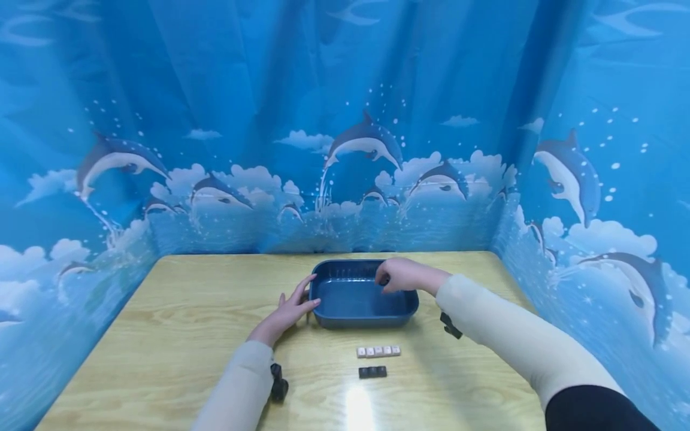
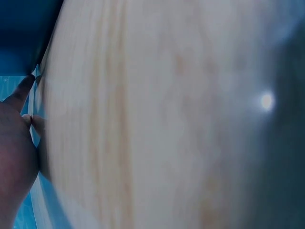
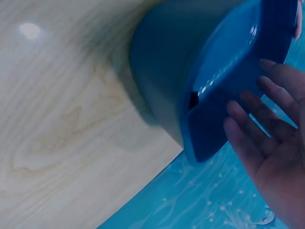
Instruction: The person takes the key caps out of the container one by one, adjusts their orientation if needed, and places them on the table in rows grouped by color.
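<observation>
A dark blue rectangular basin (image 1: 356, 322) stands near the back of the table. My left hand (image 1: 291, 308) touches its left side, fingers spread along the rim. In the left wrist view, a straight finger (image 2: 23, 90) reaches the basin's wall (image 2: 28, 33). Over the right part of the basin is my right hand (image 1: 401, 275), fingers pointing down inside. The right wrist view shows those fingers (image 3: 257, 112) apart and loosely bent, with nothing visible between them. A small black piece (image 3: 194, 100) lies inside the basin, partly hidden by the rim.
In front of the basin lies a row of several white keycaps (image 1: 378, 351). Nearer still is a short row of three black keycaps (image 1: 372, 372). A dolphin-print curtain (image 1: 302, 120) surrounds the wooden table (image 1: 205, 311) at the back and sides.
</observation>
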Tool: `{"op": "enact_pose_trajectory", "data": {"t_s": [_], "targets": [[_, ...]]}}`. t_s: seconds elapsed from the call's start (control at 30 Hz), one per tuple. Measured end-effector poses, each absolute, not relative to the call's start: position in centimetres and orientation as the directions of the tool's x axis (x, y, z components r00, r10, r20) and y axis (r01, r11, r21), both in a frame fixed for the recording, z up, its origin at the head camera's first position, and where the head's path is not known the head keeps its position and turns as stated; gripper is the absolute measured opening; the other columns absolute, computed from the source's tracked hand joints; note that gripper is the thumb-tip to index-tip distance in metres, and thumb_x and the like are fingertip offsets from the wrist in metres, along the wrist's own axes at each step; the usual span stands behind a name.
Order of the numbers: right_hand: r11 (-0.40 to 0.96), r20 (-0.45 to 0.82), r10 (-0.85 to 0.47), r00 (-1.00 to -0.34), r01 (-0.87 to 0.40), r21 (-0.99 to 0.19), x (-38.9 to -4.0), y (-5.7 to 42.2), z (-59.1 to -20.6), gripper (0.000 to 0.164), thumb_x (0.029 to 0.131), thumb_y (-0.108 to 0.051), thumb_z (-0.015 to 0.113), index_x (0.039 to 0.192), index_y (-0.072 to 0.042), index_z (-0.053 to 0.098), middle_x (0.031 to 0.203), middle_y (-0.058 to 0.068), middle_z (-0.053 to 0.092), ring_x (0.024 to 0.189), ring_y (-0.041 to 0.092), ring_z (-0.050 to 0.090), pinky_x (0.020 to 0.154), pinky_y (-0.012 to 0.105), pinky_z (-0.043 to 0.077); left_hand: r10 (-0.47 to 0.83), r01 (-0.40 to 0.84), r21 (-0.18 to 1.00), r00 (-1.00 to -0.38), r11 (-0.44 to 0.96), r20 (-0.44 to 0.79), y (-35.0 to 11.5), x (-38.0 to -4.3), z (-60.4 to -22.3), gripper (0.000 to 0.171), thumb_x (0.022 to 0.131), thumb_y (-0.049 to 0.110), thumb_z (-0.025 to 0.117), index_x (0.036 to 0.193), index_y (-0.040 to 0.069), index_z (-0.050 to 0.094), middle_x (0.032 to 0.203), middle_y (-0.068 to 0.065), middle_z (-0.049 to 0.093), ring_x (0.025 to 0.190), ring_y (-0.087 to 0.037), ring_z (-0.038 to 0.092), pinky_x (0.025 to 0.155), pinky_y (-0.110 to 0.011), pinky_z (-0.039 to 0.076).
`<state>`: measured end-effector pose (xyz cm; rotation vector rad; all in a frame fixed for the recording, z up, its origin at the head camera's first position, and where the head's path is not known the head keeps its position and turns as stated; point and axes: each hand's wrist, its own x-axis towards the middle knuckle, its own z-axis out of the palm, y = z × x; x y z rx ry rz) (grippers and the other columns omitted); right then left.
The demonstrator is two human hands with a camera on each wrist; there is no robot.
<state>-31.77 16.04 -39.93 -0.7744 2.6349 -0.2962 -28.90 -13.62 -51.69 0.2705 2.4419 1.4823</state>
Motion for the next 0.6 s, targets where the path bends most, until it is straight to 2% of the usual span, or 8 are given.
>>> {"op": "enact_pose_trajectory", "data": {"t_s": [0.37,0.6], "targets": [[0.874,-0.4,-0.486,-0.777,-0.435,-0.217,-34.4,16.3,-40.7,0.032,0.086,-0.014,0.074,0.116,-0.004,0.069,0.107,0.006,0.068,0.099,0.02,0.063,0.085,0.037,0.054,0.299,0.034,0.893,-0.947,0.449,-0.114,-13.5,-28.8,-51.8,0.068,0.099,0.034,0.057,0.156,0.028,0.021,0.148,-0.021,0.041,0.143,-0.04,0.022,0.109,-0.054,-0.024],[0.896,-0.458,-0.439,-0.773,-0.417,-0.154,-34.9,16.0,-41.7,0.037,0.087,-0.014,0.073,0.122,-0.007,0.067,0.118,0.006,0.066,0.105,0.021,0.062,0.085,0.036,0.054,0.297,0.032,0.892,-0.948,0.452,-0.116,-13.6,-28.8,-51.7,0.068,0.099,0.034,0.057,0.156,0.029,0.02,0.149,-0.02,0.041,0.143,-0.038,0.024,0.109,-0.053,-0.025]]}}
